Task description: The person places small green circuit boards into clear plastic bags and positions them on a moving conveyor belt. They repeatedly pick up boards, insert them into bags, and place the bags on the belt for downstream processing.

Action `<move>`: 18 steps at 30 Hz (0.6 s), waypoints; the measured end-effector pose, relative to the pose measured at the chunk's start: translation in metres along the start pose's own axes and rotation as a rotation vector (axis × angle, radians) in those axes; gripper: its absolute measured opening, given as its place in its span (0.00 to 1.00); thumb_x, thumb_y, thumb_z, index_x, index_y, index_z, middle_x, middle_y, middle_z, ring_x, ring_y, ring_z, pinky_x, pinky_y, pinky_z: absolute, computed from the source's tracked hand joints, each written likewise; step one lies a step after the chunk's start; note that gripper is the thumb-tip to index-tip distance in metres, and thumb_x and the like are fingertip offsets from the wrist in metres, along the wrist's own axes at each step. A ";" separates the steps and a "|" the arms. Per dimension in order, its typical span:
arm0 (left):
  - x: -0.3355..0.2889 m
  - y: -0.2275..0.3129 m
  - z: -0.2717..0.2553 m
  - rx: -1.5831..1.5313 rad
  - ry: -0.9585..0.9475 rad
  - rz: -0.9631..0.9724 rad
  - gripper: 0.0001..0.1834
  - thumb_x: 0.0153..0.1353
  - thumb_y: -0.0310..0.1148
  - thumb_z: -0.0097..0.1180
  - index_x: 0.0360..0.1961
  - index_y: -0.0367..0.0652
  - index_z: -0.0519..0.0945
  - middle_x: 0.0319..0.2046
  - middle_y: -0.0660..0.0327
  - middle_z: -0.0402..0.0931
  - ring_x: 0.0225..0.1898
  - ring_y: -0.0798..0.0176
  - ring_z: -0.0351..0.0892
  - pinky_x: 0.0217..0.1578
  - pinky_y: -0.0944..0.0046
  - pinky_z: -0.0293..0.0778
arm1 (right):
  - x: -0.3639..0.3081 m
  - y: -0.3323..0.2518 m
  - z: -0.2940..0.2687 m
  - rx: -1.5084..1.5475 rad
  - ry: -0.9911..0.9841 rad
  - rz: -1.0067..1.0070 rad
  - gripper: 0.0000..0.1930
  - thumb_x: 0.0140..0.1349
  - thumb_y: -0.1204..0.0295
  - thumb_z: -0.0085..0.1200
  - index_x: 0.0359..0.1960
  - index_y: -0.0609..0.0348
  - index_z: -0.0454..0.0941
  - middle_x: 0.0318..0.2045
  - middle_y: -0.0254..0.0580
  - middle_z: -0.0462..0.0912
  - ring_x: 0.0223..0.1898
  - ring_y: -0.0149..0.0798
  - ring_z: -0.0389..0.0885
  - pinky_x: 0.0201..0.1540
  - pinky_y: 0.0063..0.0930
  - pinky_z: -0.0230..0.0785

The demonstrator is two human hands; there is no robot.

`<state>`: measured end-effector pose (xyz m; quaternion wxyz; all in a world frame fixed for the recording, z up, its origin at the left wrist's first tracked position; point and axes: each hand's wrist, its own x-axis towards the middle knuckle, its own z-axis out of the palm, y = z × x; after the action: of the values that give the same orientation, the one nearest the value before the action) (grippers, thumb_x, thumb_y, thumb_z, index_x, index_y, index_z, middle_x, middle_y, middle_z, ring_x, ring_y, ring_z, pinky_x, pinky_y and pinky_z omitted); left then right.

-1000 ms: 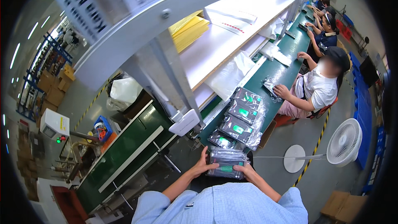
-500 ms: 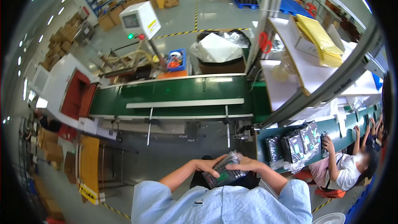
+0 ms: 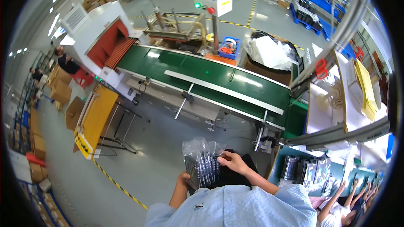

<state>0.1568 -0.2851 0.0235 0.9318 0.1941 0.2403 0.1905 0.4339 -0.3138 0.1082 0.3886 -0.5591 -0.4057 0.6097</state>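
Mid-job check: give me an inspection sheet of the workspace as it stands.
Surface: green conveyor belt, white bar along it.
Job's things: bagged stack of dark flat packs in clear plastic; more bagged packs on the right-hand bench.
Clutter: blue bin with orange items; lined box with white material.
Hands: left hand grips the stack's left side; right hand holds its right edge.
Cables: thin dark line, apparently a cable, near the yellow table.
Surroundings: co-workers at right; striped floor tape.

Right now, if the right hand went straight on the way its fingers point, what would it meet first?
The clear plastic bag around the dark stack: the right hand points left at the bag's upper right edge and seems to touch it, though depth is unclear.
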 end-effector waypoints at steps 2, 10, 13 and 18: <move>-0.010 -0.004 -0.001 -0.082 0.051 0.084 0.56 0.31 0.41 0.65 0.63 0.38 0.49 0.58 0.50 0.56 0.59 0.54 0.57 0.58 0.56 0.56 | 0.016 -0.024 0.010 -0.077 -0.012 -0.057 0.14 0.59 0.67 0.53 0.41 0.66 0.76 0.35 0.42 0.80 0.32 0.29 0.76 0.37 0.23 0.70; 0.003 0.000 -0.009 -0.296 0.137 0.338 0.55 0.31 0.41 0.65 0.62 0.37 0.51 0.57 0.49 0.58 0.58 0.52 0.59 0.57 0.55 0.58 | 0.066 -0.065 -0.003 -0.418 0.292 -0.442 0.08 0.58 0.72 0.51 0.32 0.66 0.76 0.25 0.50 0.77 0.27 0.42 0.77 0.31 0.32 0.67; 0.015 0.012 -0.021 -0.348 0.137 0.415 0.55 0.30 0.42 0.65 0.61 0.37 0.51 0.57 0.49 0.59 0.57 0.52 0.60 0.57 0.55 0.58 | 0.120 -0.080 -0.045 -0.237 0.455 -0.362 0.11 0.61 0.70 0.48 0.30 0.67 0.75 0.21 0.39 0.73 0.25 0.29 0.69 0.28 0.24 0.63; 0.036 0.052 -0.047 -0.397 0.124 0.534 0.54 0.30 0.42 0.64 0.61 0.37 0.53 0.56 0.49 0.60 0.56 0.51 0.61 0.57 0.54 0.59 | 0.254 -0.131 -0.138 -0.195 0.703 -0.502 0.14 0.62 0.67 0.46 0.30 0.68 0.74 0.19 0.34 0.71 0.24 0.26 0.65 0.27 0.22 0.60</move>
<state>0.1478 -0.2116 -0.0045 0.8523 0.0530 0.1957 0.4822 0.5553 -0.0212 0.1304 0.5843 -0.6508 -0.4277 0.2282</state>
